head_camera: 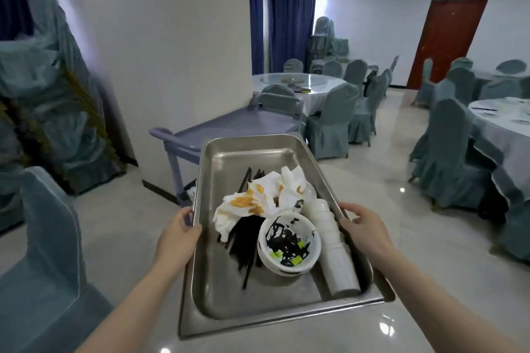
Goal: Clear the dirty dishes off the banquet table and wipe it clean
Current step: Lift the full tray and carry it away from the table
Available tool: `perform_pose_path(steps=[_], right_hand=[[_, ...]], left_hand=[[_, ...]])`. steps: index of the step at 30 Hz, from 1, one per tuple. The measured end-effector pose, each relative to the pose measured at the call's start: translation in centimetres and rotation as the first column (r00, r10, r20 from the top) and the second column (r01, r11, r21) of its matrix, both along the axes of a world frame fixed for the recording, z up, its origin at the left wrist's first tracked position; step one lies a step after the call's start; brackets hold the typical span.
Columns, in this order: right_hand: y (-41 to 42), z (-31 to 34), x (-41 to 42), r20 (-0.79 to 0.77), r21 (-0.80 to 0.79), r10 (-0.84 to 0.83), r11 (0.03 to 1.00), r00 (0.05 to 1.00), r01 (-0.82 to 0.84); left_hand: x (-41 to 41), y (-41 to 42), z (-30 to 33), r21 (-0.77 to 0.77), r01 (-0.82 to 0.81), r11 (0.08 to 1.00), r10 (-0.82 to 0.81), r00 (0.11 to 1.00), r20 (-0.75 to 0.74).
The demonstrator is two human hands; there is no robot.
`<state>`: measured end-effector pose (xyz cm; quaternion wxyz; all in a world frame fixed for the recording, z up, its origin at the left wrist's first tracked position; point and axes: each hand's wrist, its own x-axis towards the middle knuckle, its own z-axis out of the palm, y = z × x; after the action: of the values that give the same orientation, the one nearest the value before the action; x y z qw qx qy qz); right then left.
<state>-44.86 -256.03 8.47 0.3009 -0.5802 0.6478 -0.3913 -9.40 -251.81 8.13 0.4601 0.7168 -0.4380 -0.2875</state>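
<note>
A person is carrying a steel tray [218,281] level, the left hand [179,233] and right hand [362,228] each gripping a long rim, fingers curled around it, likely to balance the load. Inside the tray are lying a dirty bowl [288,243], stained napkins [258,200], black chopsticks [243,252] and stacked cups [332,241]. Just beyond the tray, a grey cart [229,126] is waiting.

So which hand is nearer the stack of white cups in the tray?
Right. The right hand grips the tray's rim right beside the stack of white cups; the left hand grips the opposite rim.
</note>
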Motion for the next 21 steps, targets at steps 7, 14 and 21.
perform_pose_path(steps=[7,14,21], right_hand=[[-21.6,0.8,2.2,0.035,0.039,0.064,0.997,0.997,-0.066],[-42.6,-0.5,7.0,0.092,0.055,0.036,0.998,0.995,-0.041],[-58.2,-2.4,10.2,0.104,0.125,-0.040,0.992,0.994,0.027]], left_hand=[[2.7,-20.0,1.5,-0.073,-0.119,0.990,0.113,0.990,-0.085],[8.7,-42.0,1.1,-0.041,-0.109,0.993,0.109,0.994,-0.007],[11.7,-59.9,-0.4,-0.018,-0.070,0.997,0.070,0.998,-0.004]])
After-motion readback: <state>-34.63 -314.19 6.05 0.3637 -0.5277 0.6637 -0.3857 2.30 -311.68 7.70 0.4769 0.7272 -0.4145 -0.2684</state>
